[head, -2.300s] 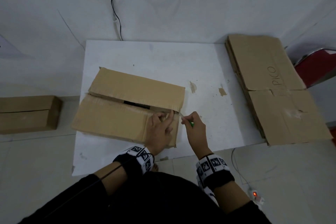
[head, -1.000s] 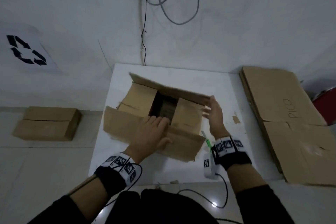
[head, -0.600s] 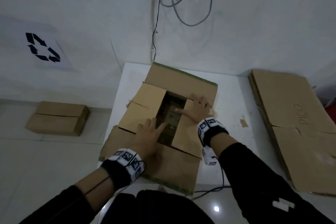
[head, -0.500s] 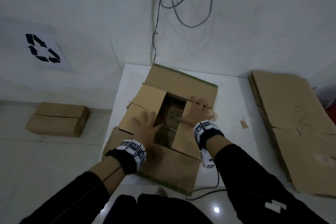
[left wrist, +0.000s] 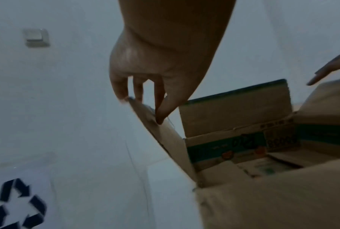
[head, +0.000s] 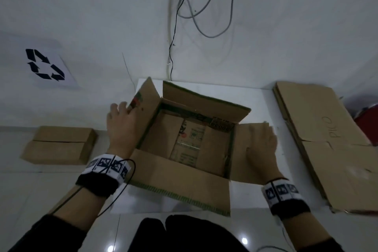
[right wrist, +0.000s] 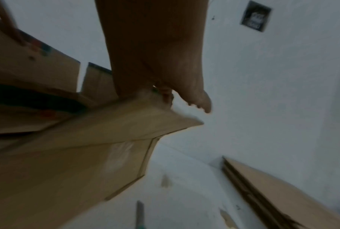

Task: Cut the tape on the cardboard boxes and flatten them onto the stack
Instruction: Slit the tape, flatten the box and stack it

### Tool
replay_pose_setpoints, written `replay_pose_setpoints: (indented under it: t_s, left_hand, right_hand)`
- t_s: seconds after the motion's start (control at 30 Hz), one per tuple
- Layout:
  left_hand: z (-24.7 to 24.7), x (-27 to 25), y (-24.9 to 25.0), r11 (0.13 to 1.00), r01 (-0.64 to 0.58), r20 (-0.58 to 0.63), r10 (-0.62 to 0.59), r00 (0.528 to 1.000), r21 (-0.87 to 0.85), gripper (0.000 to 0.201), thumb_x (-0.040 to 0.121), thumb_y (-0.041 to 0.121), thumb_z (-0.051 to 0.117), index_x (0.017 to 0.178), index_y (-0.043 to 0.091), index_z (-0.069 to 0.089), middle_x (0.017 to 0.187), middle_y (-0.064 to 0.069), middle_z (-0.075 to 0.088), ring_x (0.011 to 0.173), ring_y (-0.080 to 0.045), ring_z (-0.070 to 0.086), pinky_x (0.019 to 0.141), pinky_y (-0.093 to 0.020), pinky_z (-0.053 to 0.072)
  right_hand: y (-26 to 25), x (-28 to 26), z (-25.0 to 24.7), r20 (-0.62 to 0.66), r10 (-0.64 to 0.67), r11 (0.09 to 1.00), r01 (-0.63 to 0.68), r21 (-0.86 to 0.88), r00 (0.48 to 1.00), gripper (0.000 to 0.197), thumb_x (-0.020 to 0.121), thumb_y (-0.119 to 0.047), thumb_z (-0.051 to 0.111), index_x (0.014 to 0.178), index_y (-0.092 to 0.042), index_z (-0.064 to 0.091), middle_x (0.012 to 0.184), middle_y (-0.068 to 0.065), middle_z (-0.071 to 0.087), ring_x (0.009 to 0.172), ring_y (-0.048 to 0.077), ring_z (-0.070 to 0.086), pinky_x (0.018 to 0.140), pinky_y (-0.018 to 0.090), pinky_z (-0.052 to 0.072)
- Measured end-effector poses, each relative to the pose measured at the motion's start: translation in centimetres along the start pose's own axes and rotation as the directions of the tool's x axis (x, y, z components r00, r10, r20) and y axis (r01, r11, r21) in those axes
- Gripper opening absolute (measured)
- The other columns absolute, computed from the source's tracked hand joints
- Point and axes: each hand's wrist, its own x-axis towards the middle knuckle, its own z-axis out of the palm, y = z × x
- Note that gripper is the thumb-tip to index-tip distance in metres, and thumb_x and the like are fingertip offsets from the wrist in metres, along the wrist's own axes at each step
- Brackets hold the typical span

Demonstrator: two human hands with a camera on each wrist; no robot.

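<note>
An open cardboard box (head: 180, 182) stands on the white table (head: 260, 104), its four flaps spread and print showing inside. My left hand (head: 122, 120) pinches the free edge of the raised left flap (left wrist: 165, 139), thumb on the inner face and fingers at the tip. My right hand (head: 261, 145) lies flat on the right flap (right wrist: 106, 127), which is folded outward, with the fingers reaching past its edge. The stack of flattened cardboard (head: 317, 120) lies to the right of the table. A green-handled cutter (right wrist: 140, 216) lies on the table below the right flap.
A closed cardboard box (head: 59, 145) sits on the floor at the left. A recycling sign (head: 44, 64) is on the wall, and cables (head: 184, 6) hang behind the table. A red object (head: 368, 120) shows at the far right edge.
The hands left the two short inner flaps at the box's middle and moved apart. Those flaps are now swung outward, left and right, so the inside is exposed.
</note>
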Motion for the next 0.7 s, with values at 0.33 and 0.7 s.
replay_pose_setpoints:
  t_s: [0.33,0.7]
  left_hand:
    - [7.3,-2.0,-6.3,0.962,0.214,0.588,-0.077,0.805,-0.167,0.055,0.101,0.04,0.036,0.14,0.001,0.04,0.146,-0.023,0.038,0.134,-0.039,0.035,0.112,-0.047,0.028]
    - [2.8,-2.6,-1.8,0.457,0.659,0.489,-0.443,0.751,-0.598,0.068,0.1,0.05,0.031,0.147,0.001,0.028,0.148,-0.029,0.026,0.135,-0.041,0.028,0.111,-0.046,0.024]
  right_hand:
    - [-6.2,-6.8,5.6,0.394,-0.289,0.92,0.367,-0.138,0.873,0.093,0.067,-0.093,0.01,0.097,-0.027,0.07,0.091,-0.006,0.074,0.094,0.012,0.067,0.118,0.043,0.017]
    - [-12.9,-3.7,-2.5,0.24,-0.064,0.857,-0.07,0.511,0.969,0.048,0.074,-0.07,0.066,0.088,-0.025,0.073,0.083,-0.011,0.072,0.079,0.005,0.067,0.072,0.026,0.054]
